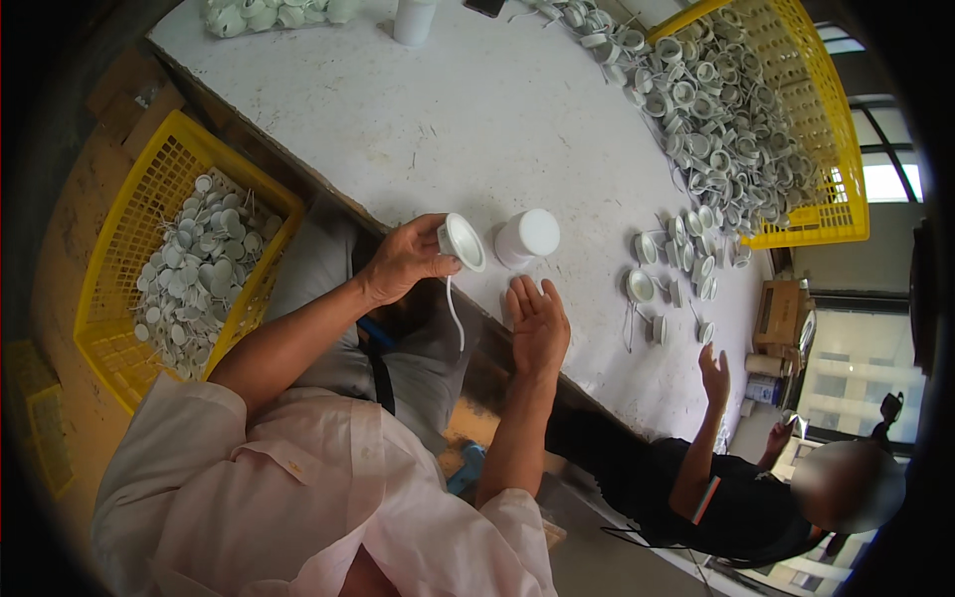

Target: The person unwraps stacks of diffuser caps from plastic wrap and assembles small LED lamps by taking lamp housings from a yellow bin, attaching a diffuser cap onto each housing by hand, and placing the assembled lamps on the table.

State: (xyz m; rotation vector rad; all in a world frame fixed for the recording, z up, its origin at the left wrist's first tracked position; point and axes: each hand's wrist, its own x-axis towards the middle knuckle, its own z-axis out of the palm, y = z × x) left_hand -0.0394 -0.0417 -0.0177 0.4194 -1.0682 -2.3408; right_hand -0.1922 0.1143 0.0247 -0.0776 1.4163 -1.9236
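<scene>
Head view, read from left to right. At far left a yellow crate (124,259) on the floor holds a heap of small white round fittings. Beside it, the left hand (403,261) is closed around a white cup-shaped lamp housing (462,242), thumb and fingers gripping its rim; a thin white wire (455,313) hangs down from the housing past the edge of the white table (448,119). Just right of the housing, a white cylindrical cap (526,237) stands upright on the table. The right hand (538,323) lies open and flat, palm up, fingers extended toward the cap and holding nothing; its fingertips are close below the cap but apart from it, so this hand is the nearer one. Farther right, loose white housings (676,269) are scattered on the table, leading to a second yellow crate (796,129) heaped with more. At lower right another person's hand (713,373) is raised near the table's edge.
</scene>
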